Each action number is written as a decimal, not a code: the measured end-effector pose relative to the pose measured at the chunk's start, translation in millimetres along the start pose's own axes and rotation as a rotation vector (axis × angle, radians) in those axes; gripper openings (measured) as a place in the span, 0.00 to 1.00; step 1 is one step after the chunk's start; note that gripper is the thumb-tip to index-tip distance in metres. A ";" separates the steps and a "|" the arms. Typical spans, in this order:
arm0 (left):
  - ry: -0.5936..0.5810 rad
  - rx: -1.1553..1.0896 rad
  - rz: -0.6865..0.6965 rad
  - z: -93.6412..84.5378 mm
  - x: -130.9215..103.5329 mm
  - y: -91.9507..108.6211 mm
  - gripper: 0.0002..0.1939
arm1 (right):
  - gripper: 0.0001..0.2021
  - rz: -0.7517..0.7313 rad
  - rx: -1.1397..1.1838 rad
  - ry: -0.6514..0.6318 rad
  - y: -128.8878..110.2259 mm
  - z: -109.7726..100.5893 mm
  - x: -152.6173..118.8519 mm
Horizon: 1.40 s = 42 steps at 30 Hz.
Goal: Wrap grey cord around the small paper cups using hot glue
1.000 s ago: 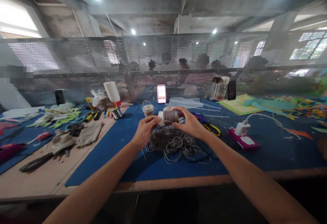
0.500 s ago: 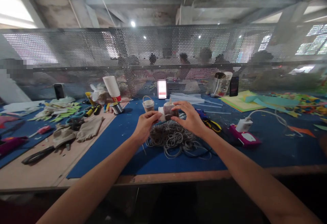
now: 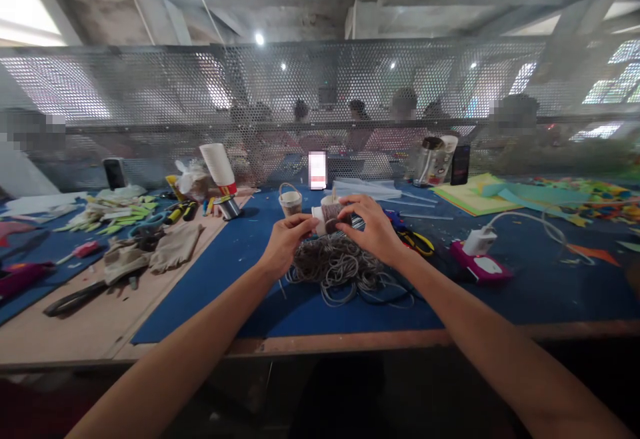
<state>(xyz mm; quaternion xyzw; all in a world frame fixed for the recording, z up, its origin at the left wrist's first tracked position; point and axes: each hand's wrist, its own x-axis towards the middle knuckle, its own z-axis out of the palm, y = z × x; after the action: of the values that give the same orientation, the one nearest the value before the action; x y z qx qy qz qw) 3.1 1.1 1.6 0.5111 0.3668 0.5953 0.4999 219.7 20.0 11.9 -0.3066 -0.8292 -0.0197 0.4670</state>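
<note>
Cylinder [image 3: 330, 217], white and brown-cord-wrapped, pinched by left hand [image 3: 287, 239] and right hand [image 3: 376, 229] above tangled grey cord [image 3: 345, 269], might unravel if fingers loosen.

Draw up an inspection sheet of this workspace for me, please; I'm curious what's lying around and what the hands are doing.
Surface: blue mat over a wooden tabletop.
Job's things: small white cup wound with grey-brown cord; tangled grey cord beneath it; small cup with a handle upright behind.
Clutter: stacked paper cups, leaning; gloves; coloured paper.
Grippers: none; bare hands instead. Left hand pinches the wound cup's white end, right hand fingers its wound part.
Cables: white cable from a charger on a magenta power strip.
Surroundings: perforated screen, people behind.
</note>
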 end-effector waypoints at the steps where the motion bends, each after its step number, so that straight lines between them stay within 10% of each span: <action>1: -0.001 -0.001 -0.006 0.1 -0.1 -0.1 0.11 | 0.05 0.003 0.001 0.001 -0.4 -0.2 0.0; 42: 0.063 0.095 0.057 -2.2 2.9 -7.6 0.13 | 0.11 0.197 0.140 0.072 -7.6 -20.7 7.7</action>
<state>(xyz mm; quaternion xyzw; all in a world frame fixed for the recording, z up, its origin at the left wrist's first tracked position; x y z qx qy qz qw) 2.7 5.8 -5.4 0.5257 0.3955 0.6069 0.4460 228.6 10.9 31.6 -0.3521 -0.7772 0.0732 0.5164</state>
